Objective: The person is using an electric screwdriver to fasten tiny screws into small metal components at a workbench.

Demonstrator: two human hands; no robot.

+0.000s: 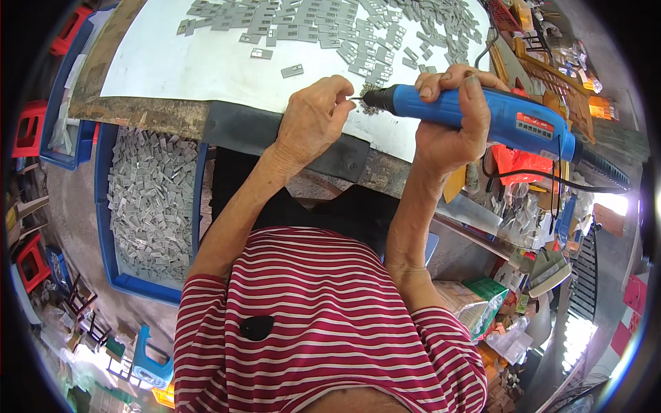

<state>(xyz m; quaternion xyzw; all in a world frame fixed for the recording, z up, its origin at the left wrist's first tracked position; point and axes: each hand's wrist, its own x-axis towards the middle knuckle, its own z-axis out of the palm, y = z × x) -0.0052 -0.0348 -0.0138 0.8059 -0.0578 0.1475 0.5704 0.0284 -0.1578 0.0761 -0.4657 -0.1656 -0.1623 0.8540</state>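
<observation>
My right hand [451, 113] is wrapped round a blue electric screwdriver [506, 117], held almost level. Its black nose and thin bit point left. At the bit's tip, my left hand [317, 113] has thumb and fingers pinched together; whatever lies between them is hidden. Just behind the black nose is a small heap of tiny metallic bits [372, 108], too small to make out. Many flat grey rectangular pieces with small slots [298, 32] cover the far part of the white sheet [179, 69]. One grey piece [292, 71] lies apart, nearer my left hand.
A blue bin [105, 206] full of similar grey pieces stands left below the table. A dark pad [241, 127] covers the table's near edge. The screwdriver's black cord [544, 175] loops at right. Red stools [31, 127] stand at far left; cluttered boxes and bags fill the right.
</observation>
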